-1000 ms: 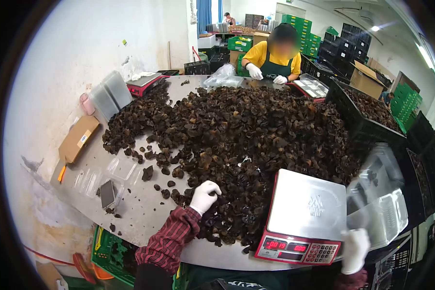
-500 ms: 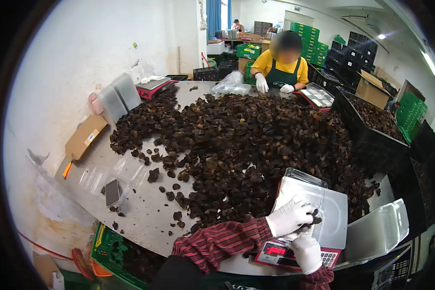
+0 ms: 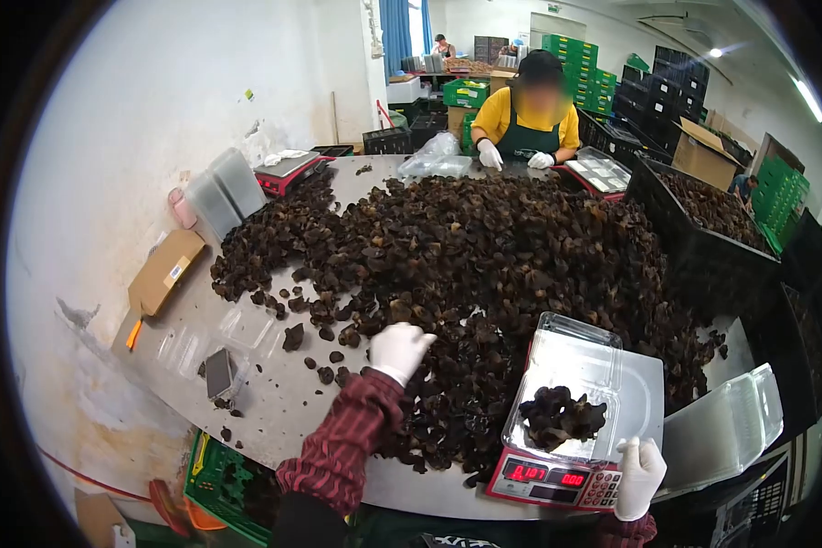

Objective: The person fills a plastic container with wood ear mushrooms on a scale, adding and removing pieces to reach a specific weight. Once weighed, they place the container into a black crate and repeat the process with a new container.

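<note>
My left hand (image 3: 399,352), in a white glove, is at the left edge of the big pile of dark, curled pieces (image 3: 484,247). Its fingers are bent together, and what they hold, if anything, is hidden. My right hand (image 3: 641,477), also gloved, is beside the keypad of the red and silver scale (image 3: 644,393), fingers curled with nothing visible in them. On the scale lies an open clear plastic box (image 3: 562,352) with a clump of dark pieces (image 3: 562,417) in it. The red display reads 0.107.
Clear boxes (image 3: 723,425) stand right of the scale. A phone (image 3: 218,374), a cardboard piece (image 3: 166,271) and stacked clear boxes (image 3: 226,192) are on the left. Across the table is a co-worker (image 3: 527,119); a black crate (image 3: 703,237) stands at the right.
My left hand has moved from the scale leftward to the pile. My right hand has shifted right, off the box. Dark pieces now show in the box, and the display has changed.
</note>
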Available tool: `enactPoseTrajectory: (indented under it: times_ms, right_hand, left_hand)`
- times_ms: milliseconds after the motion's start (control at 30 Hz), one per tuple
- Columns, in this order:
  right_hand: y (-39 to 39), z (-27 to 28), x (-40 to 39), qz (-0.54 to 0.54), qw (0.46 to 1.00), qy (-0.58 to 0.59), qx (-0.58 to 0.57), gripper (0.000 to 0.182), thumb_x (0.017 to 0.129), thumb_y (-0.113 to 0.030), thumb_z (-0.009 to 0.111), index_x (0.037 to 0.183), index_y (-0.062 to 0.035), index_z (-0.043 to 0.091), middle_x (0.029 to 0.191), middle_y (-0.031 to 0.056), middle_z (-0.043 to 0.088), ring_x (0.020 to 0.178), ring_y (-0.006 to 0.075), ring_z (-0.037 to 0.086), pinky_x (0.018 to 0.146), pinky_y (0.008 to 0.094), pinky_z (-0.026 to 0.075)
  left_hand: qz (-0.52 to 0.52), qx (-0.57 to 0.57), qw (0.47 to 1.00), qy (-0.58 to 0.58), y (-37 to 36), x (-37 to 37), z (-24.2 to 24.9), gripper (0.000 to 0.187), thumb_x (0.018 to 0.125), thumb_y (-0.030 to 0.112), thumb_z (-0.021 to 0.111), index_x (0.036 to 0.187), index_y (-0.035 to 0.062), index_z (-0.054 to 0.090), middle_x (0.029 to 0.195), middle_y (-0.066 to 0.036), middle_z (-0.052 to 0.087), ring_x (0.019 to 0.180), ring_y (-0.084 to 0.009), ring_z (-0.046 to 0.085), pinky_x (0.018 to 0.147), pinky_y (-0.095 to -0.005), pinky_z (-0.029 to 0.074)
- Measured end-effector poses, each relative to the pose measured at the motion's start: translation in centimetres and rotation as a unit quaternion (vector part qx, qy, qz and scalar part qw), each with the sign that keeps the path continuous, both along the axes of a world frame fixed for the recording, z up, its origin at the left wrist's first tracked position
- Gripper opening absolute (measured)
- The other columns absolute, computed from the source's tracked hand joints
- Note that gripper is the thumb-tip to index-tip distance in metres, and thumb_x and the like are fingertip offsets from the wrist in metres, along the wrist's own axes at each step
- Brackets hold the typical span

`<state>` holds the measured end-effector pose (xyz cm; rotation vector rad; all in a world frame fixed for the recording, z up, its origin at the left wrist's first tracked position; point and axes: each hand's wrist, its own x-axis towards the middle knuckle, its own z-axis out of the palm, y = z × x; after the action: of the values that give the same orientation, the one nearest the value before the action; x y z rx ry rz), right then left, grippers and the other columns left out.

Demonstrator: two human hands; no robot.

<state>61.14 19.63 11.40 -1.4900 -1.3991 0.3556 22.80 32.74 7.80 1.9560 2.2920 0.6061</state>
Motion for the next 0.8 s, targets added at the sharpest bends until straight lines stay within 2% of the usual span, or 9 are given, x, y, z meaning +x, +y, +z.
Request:
enactPoseTrajectory:
  times_ms: [100, 267, 367, 400, 467, 533, 667, 733, 800]
  right_hand:
    - [0.5, 0.3, -0.2, -0.022, 0.999, 0.005, -0.023, 0.025, 0.084, -0.001, 0.061, 0.062, 0.0038, 0.052, 0.054, 0.0071, 0.041, 0.048, 0.0138, 0.037, 0.047, 0.0295, 0.031]
    - [0.9, 2.4, 1.5, -0.031, 0.993, -0.099, 0.051, 0.028, 0.085, -0.004, 0.062, 0.063, 0.0029, 0.046, 0.056, 0.0083, 0.039, 0.051, 0.0150, 0.033, 0.049, 0.0307, 0.032]
    - [1.0, 4.1, 7.2, -0.113, 0.952, -0.264, 0.101, 0.017, 0.089, -0.007, 0.058, 0.076, 0.0030, 0.055, 0.063, 0.0100, 0.043, 0.057, 0.0185, 0.042, 0.055, 0.0325, 0.038]
    - [1.1, 4.7, 9.6, -0.170, 0.966, -0.174, 0.087, 0.013, 0.090, -0.007, 0.055, 0.083, 0.0039, 0.056, 0.067, 0.0121, 0.045, 0.060, 0.0208, 0.045, 0.058, 0.0326, 0.040]
    - [1.1, 4.6, 17.1, -0.230, 0.875, -0.401, 0.144, 0.016, 0.094, -0.009, 0.048, 0.094, 0.0050, 0.056, 0.077, 0.0160, 0.052, 0.069, 0.0279, 0.050, 0.066, 0.0338, 0.042]
    - [0.4, 4.6, 21.3, -0.325, 0.895, -0.300, -0.048, 0.020, 0.095, -0.013, 0.046, 0.096, 0.0032, 0.057, 0.083, 0.0170, 0.056, 0.075, 0.0314, 0.054, 0.070, 0.0360, 0.044]
    - [1.1, -1.1, 26.8, -0.313, 0.858, -0.397, -0.091, 0.028, 0.097, -0.021, 0.041, 0.097, 0.0003, 0.058, 0.086, 0.0180, 0.058, 0.081, 0.0343, 0.057, 0.071, 0.0401, 0.045]
    - [1.3, -1.3, 26.3, -0.344, 0.855, -0.375, -0.103, 0.031, 0.098, -0.025, 0.038, 0.097, -0.0004, 0.058, 0.087, 0.0188, 0.059, 0.082, 0.0354, 0.057, 0.070, 0.0414, 0.045]
    - [1.4, -0.3, 24.5, -0.358, 0.822, -0.432, -0.099, 0.039, 0.099, -0.031, 0.034, 0.092, -0.0004, 0.058, 0.086, 0.0204, 0.059, 0.083, 0.0376, 0.056, 0.069, 0.0430, 0.045]
  left_hand:
    - [0.077, -0.111, 0.991, 0.017, 1.5, -5.0, -5.9, 0.043, 0.072, 0.051, 0.066, 0.074, 0.0090, 0.069, 0.075, -0.012, 0.066, 0.077, -0.0289, 0.064, 0.069, -0.0385, 0.050]
    - [0.020, 0.065, 0.960, -0.272, 1.7, -9.3, -10.0, 0.016, 0.076, 0.019, 0.069, 0.082, 0.0044, 0.070, 0.072, -0.004, 0.067, 0.069, -0.0134, 0.062, 0.063, -0.0271, 0.048]
    - [0.071, 0.048, 0.805, -0.587, -1.6, -8.8, -5.7, 0.014, 0.083, 0.017, 0.065, 0.090, 0.0042, 0.066, 0.096, -0.007, 0.065, 0.079, -0.0199, 0.064, 0.067, -0.0315, 0.054]
    - [0.015, 0.056, 0.720, -0.692, -2.2, -10.1, -6.6, 0.014, 0.085, 0.014, 0.060, 0.093, 0.0021, 0.061, 0.104, -0.012, 0.063, 0.089, -0.0260, 0.064, 0.072, -0.0363, 0.056]
    - [-0.059, 0.091, 0.598, -0.794, -4.8, -11.3, -6.4, 0.015, 0.087, 0.013, 0.057, 0.099, 0.0045, 0.058, 0.106, -0.015, 0.062, 0.098, -0.0315, 0.062, 0.075, -0.0378, 0.055]
    - [-0.074, 0.082, 0.537, -0.837, -6.7, -11.8, -6.4, 0.014, 0.087, 0.013, 0.056, 0.100, 0.0076, 0.058, 0.107, -0.016, 0.062, 0.102, -0.0339, 0.060, 0.080, -0.0397, 0.054]
    - [-0.003, 0.038, 0.617, -0.786, -7.0, -10.5, -6.5, 0.018, 0.086, 0.013, 0.058, 0.104, 0.0083, 0.058, 0.089, -0.006, 0.062, 0.079, -0.0197, 0.061, 0.062, -0.0298, 0.050]
    - [0.054, -0.034, 0.845, -0.532, -6.1, -8.7, -5.6, 0.024, 0.082, 0.015, 0.065, 0.106, 0.0095, 0.063, 0.075, -0.001, 0.060, 0.065, -0.0132, 0.057, 0.059, -0.0272, 0.046]
    - [-0.014, 0.019, 0.981, -0.190, -4.8, -7.8, -7.6, 0.030, 0.079, 0.020, 0.067, 0.108, 0.0132, 0.063, 0.079, -0.005, 0.062, 0.072, -0.0175, 0.061, 0.065, -0.0307, 0.048]
